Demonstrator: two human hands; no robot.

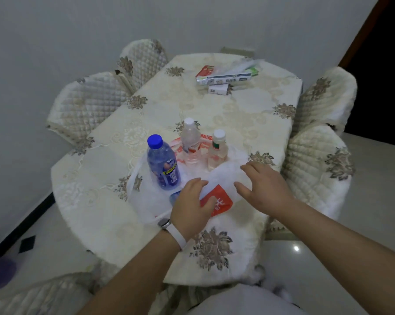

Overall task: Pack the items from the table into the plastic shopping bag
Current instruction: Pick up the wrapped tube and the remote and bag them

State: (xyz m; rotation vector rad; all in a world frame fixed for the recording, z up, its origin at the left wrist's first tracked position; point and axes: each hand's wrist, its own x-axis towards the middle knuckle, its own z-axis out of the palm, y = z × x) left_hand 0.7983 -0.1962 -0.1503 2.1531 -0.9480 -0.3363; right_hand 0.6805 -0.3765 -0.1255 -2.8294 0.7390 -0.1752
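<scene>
Plastic shopping bag (223, 176) lies crumpled at near end of table (160, 105), white with red print. My left hand (192, 206) pinches bag's near edge; white-strapped watch (167, 223) on that wrist. My right hand (260, 185) hovers just over bag, fingers spread, grasping nothing. Three bottles stand upright on or beside bag: blue-capped bottle (162, 163), clear bottle (190, 142), small white-capped bottle (217, 151). Boxes (223, 77) piled at far end. Quilted chairs (89, 103) around table.
</scene>
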